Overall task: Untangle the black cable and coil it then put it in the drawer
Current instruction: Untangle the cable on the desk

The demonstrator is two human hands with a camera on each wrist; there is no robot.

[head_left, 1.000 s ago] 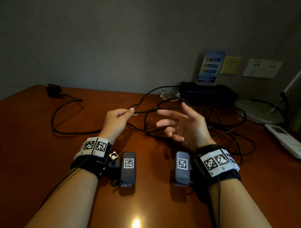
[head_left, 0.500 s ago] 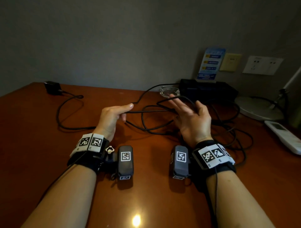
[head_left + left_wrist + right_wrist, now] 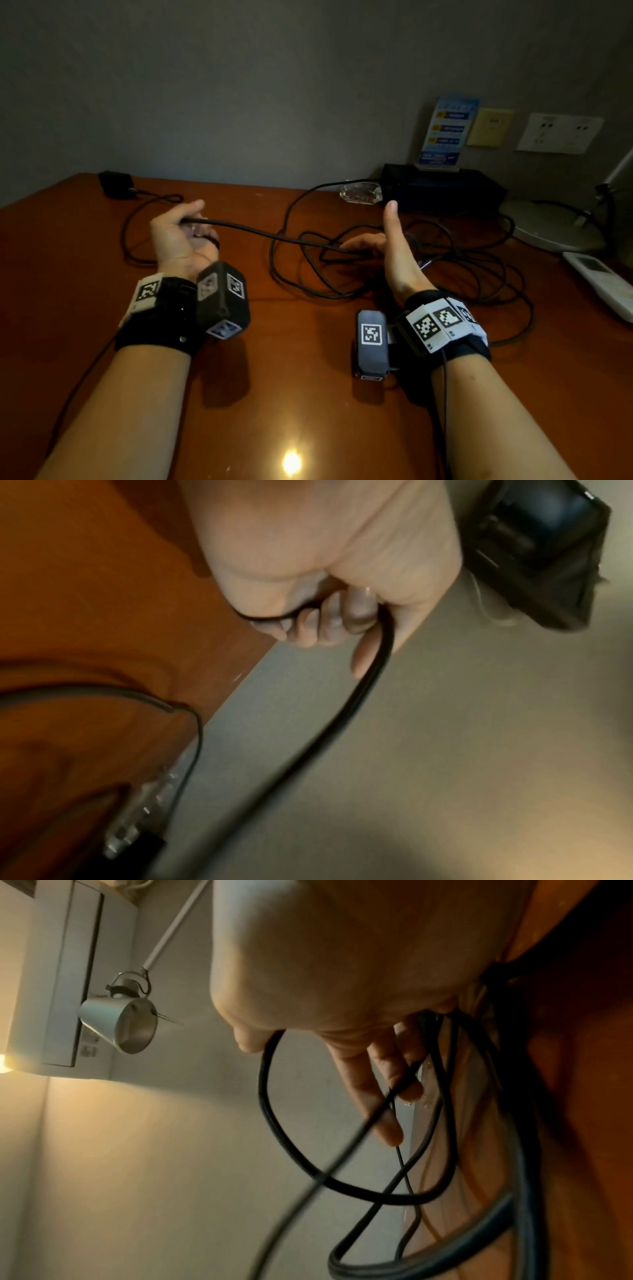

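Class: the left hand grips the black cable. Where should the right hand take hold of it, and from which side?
On the taut straight run just before the tangle, coming from above. That span hangs clear between the left hand and right hand, while the loops beyond overlap on the desk.

My right hand [image 3: 394, 250] hides its own fingers among the cable [image 3: 260, 229] loops; my forearms are cut off below.

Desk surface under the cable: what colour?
Glossy reddish-brown wood desk, clearest in the head view.
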